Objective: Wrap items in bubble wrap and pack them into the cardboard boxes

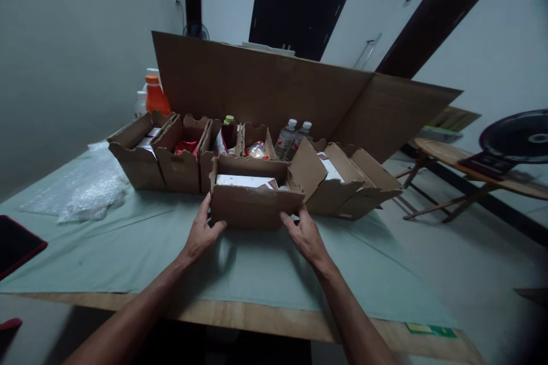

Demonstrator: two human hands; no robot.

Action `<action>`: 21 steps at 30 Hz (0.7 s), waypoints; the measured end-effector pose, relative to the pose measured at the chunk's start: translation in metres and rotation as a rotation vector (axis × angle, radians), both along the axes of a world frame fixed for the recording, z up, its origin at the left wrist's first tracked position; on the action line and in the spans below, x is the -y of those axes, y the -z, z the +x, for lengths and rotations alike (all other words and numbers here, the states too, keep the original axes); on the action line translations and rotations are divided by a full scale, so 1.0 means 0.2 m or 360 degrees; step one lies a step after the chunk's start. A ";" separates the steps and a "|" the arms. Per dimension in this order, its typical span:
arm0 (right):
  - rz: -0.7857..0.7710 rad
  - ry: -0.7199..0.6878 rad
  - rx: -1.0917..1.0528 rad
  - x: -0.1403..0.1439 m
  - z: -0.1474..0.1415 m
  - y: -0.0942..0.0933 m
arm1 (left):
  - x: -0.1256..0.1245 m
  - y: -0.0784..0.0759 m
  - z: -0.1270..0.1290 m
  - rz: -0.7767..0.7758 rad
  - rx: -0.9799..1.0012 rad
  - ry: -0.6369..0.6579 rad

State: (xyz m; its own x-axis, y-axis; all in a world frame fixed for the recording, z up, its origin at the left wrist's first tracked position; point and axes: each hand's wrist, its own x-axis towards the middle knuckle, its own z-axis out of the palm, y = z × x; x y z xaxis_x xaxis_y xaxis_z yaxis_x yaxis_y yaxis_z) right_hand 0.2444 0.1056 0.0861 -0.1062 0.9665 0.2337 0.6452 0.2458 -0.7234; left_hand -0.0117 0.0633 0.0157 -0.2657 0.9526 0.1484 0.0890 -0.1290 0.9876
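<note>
A small open cardboard box (252,205) stands on the pale green table cover (128,251) in front of me, with white packets inside. My left hand (201,234) grips its lower left corner and my right hand (305,234) grips its lower right corner. Behind it runs a row of similar open boxes (171,154) holding packets, a red item and small bottles. Two clear water bottles (291,137) stand behind the held box.
A large cardboard sheet (274,85) stands upright behind the boxes. Bubble wrap (85,188) lies at the left, an orange bottle (156,97) at the back left. More open boxes (355,182) sit at the right table edge. A wooden side table (462,165) stands at right.
</note>
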 end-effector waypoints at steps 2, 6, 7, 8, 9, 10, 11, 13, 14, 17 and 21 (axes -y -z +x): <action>0.0007 0.0054 -0.0014 0.04 0.01 -0.02 | 0.02 -0.03 0.04 -0.0016 0.0000 0.0027; 0.0007 0.0185 -0.0034 0.29 0.08 -0.02 | 0.24 -0.04 0.06 0.0044 -0.0089 0.0119; 0.0011 0.0213 -0.0058 0.37 0.08 -0.01 | 0.32 -0.04 0.04 0.0044 -0.0125 0.0107; 0.0021 0.0219 -0.0087 0.44 0.06 -0.01 | 0.41 -0.04 0.00 0.0031 -0.0161 0.0080; 0.0033 0.0195 -0.0118 0.50 0.02 0.00 | 0.48 -0.05 -0.04 0.0009 -0.0193 0.0029; 0.0052 0.0144 -0.0144 0.54 -0.03 -0.01 | 0.54 -0.07 -0.10 -0.0018 -0.0216 -0.0028; 0.0076 0.0079 -0.0159 0.56 -0.09 -0.02 | 0.58 -0.11 -0.15 -0.0035 -0.0228 -0.0088; 0.0124 -0.0040 -0.0176 0.51 -0.20 -0.08 | 0.56 -0.23 -0.22 0.0018 -0.0228 -0.0200; 0.0155 -0.0059 -0.0185 0.45 -0.23 -0.13 | 0.51 -0.30 -0.23 0.0090 -0.0224 -0.0243; 0.0283 0.0084 -0.0259 0.27 -0.20 -0.26 | 0.28 -0.48 -0.12 0.0365 -0.0243 -0.0224; 0.0377 0.0422 -0.0249 0.30 0.09 -0.28 | 0.19 -0.45 0.15 0.0525 -0.0277 0.0054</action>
State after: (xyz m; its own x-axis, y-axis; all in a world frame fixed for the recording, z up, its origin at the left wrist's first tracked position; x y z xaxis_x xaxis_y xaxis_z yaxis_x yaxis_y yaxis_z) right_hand 0.2622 0.0462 0.1428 0.1947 0.8729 0.4473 0.5950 0.2575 -0.7614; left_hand 0.0182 0.0248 0.1067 -0.1786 0.8538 0.4890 0.2419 -0.4436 0.8630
